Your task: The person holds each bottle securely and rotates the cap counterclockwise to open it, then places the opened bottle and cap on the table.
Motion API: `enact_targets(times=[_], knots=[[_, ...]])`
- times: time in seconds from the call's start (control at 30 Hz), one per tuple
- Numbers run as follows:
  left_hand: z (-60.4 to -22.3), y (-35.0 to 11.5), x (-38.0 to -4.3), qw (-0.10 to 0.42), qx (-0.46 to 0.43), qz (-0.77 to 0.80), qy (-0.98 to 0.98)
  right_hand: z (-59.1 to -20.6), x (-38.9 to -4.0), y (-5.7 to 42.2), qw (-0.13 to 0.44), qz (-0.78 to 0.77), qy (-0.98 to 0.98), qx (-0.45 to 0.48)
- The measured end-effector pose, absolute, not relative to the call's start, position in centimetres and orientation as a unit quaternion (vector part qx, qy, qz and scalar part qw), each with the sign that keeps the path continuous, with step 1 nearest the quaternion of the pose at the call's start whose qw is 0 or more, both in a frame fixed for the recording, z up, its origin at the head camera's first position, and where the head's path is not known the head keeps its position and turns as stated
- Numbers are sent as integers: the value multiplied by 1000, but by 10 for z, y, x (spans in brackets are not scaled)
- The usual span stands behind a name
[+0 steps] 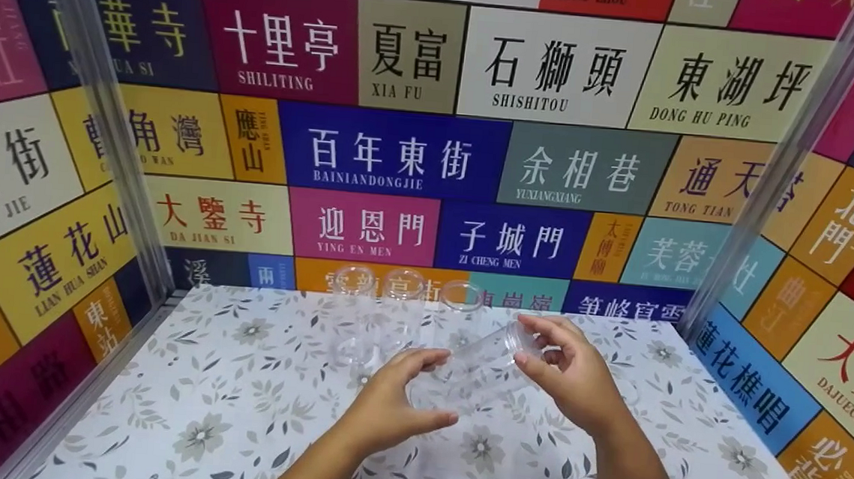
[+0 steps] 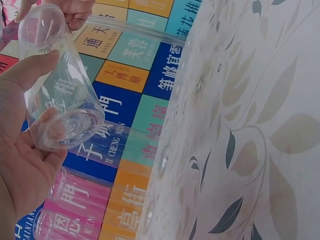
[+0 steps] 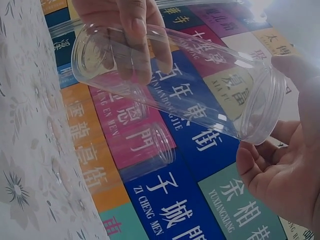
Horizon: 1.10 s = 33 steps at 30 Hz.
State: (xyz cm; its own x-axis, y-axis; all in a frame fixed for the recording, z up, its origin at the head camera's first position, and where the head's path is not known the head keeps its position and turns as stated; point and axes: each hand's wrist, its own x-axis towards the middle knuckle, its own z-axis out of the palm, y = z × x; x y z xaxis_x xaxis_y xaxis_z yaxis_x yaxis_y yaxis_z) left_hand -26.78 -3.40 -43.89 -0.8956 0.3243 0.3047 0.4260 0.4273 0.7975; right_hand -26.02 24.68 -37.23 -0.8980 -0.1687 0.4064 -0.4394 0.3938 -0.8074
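A clear, see-through plastic jar (image 1: 482, 360) is held tilted above the table between both hands, its ridged end up to the right. My right hand (image 1: 576, 370) pinches that ridged end between thumb and fingers. Round the lower part curves my left hand (image 1: 389, 402), thumb on one side and fingers on the other. In the left wrist view the jar's round base (image 2: 72, 127) is by the left fingers. The right wrist view shows the jar (image 3: 195, 80) lengthwise, with the left hand (image 3: 132, 35) at its far end and the right hand (image 3: 280, 170) at the near end.
Three similar clear jars stand upright in a row behind the hands: a left jar (image 1: 351, 324), a middle jar (image 1: 400, 316) and a right jar (image 1: 460, 302). A white floral cloth covers the table (image 1: 235, 406). Printed panels (image 1: 395, 155) enclose the back and sides.
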Motion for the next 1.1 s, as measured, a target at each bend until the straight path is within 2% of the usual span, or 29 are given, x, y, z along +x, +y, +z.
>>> enact_targets(times=[0.37,0.7,0.87,1.1], knots=[[-442,-34,-270,48,-225,-490,-841,-376,-261,250,146,528,-792,268],[-443,-33,-271,38,-225,-501,-835,-376,-262,253,131,528,-788,287],[-443,-33,-271,39,-223,-506,-832,-376,-262,252,139,525,-794,274],[-444,-34,-269,40,-228,-509,-829,-373,-263,252,141,466,-855,177]])
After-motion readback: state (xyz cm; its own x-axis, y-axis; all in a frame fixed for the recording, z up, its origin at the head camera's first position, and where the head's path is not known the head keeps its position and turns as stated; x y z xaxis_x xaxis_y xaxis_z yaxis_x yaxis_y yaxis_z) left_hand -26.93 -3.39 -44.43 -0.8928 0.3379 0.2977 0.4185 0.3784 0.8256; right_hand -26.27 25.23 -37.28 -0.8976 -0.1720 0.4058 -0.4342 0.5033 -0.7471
